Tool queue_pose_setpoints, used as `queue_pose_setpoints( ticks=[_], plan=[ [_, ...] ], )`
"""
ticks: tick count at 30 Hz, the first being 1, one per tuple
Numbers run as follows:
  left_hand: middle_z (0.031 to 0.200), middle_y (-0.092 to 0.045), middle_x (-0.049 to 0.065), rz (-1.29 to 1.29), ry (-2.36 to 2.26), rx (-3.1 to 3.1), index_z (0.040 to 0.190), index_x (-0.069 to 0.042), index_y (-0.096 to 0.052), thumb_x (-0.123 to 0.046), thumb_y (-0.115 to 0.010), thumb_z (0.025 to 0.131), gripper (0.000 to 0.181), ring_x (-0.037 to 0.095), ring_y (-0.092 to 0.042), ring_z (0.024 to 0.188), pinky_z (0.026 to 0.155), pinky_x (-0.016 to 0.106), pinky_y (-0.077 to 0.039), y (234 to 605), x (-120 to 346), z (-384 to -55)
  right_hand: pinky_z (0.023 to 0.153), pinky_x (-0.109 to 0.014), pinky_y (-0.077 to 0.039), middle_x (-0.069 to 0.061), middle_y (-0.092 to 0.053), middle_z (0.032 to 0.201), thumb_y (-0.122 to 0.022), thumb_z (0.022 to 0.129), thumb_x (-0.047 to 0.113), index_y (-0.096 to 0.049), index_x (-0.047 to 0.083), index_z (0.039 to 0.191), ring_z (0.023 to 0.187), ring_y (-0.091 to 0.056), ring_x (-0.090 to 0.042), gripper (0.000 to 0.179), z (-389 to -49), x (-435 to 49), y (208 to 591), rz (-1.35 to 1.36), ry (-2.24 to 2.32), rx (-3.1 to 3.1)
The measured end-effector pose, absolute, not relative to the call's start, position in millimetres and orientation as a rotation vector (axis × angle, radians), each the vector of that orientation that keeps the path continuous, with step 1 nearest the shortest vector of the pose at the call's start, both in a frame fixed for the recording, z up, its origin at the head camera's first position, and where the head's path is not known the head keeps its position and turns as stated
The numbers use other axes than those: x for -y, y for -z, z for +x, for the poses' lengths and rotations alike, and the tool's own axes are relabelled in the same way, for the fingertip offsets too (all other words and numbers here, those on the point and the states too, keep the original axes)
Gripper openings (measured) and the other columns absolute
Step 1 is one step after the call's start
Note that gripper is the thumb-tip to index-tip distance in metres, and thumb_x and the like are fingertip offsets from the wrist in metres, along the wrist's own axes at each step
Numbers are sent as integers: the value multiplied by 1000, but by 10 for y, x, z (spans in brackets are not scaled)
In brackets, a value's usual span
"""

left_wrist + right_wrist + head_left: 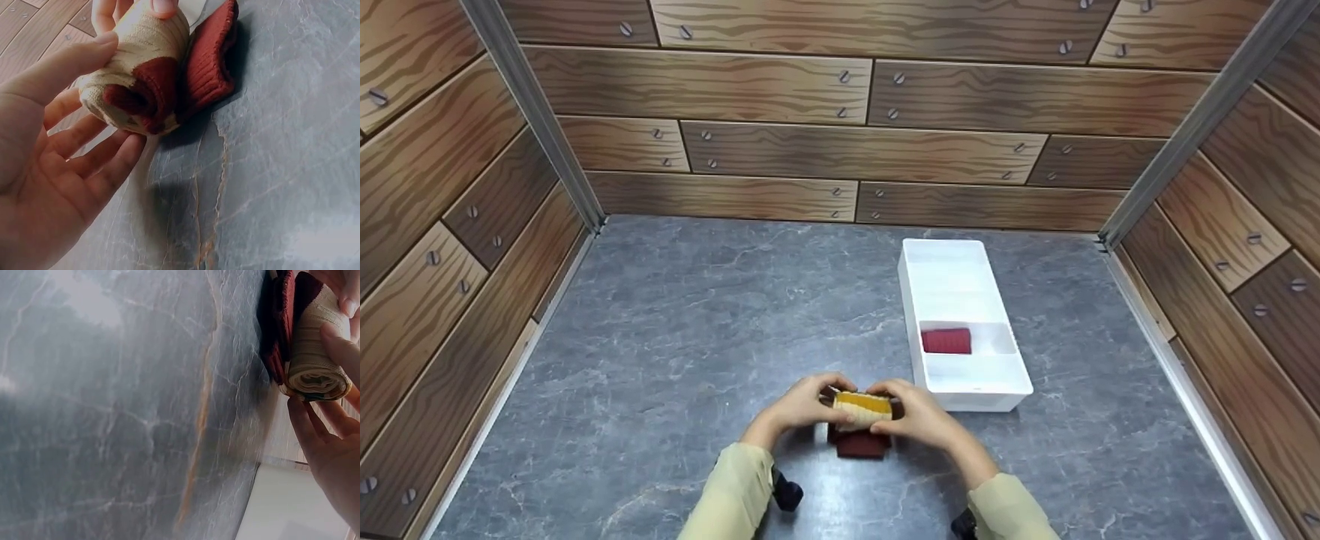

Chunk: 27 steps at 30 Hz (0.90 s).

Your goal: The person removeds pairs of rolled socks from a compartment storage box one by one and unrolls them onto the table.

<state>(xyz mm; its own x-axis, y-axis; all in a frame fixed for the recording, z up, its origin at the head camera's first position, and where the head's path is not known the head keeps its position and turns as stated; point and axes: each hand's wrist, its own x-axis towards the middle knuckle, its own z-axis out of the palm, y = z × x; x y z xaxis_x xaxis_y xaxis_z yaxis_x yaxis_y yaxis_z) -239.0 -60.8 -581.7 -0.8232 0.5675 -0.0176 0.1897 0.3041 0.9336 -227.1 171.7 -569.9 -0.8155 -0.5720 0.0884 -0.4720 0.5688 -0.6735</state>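
A sock (862,414), cream with a mustard band and dark red parts, is rolled into a thick bundle close over the tabletop. My left hand (802,405) grips its left end and my right hand (919,414) its right end, thumbs on the near side and fingers around the far side. The dark red ribbed cuff (208,62) sticks out flat from the roll toward me. In the left wrist view, a dark red fold shows at the roll's end. The right wrist view shows the other end (318,384) as a cream spiral of layers.
A white divided box (911,300) stands to the right, beyond my right hand. One of its compartments holds a folded dark red ribbed piece of fabric (946,341). Wood-patterned walls (780,150) enclose the grey marbled tabletop (697,315) at the back and sides.
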Motion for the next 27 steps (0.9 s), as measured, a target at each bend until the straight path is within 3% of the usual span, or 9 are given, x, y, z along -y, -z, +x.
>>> queue_pose_setpoints(
  ticks=[7,11,15,20,27],
  plan=[
    [107,-60,0,690,-1495,-2195,110,-10,-59,-20,-79,68,47,19,-57,95,79,26,-49,5797,628,-2388,90,-37,-44,-1,-59,111,-76,70,32,-58,11,113,102,-55,-18,51,-2258,-1719,5696,-915,1069,-2658],
    [109,-58,-4,713,-1412,-2218,116,-12,-55,-25,-82,64,60,16,-55,97,83,27,-46,5790,639,-2374,88,-37,-45,-2,-60,110,-73,72,38,-55,10,115,100,-56,-18,55,-2250,-1731,5691,-906,1055,-2639],
    [116,-55,-6,765,-1354,-2259,123,-14,-51,-26,-83,61,71,13,-53,102,90,29,-41,5803,636,-2373,85,-36,-47,2,-61,104,-69,76,41,-54,13,111,96,-58,-17,47,-2256,-1739,5690,-859,1075,-2606],
    [115,-55,-4,795,-1355,-2311,118,-17,-54,-23,-81,65,60,13,-52,103,91,31,-41,5811,623,-2388,88,-40,-44,-1,-57,105,-64,81,42,-59,12,109,98,-56,-20,42,-2273,-1725,5702,-848,1089,-2636],
    [98,-59,-5,725,-1404,-2321,109,-16,-58,-28,-74,73,41,10,-53,85,75,26,-45,5815,612,-2377,85,-40,-46,-7,-57,109,-57,86,40,-55,6,117,97,-56,-22,46,-2271,-1708,5722,-787,1138,-2609]
  ],
)
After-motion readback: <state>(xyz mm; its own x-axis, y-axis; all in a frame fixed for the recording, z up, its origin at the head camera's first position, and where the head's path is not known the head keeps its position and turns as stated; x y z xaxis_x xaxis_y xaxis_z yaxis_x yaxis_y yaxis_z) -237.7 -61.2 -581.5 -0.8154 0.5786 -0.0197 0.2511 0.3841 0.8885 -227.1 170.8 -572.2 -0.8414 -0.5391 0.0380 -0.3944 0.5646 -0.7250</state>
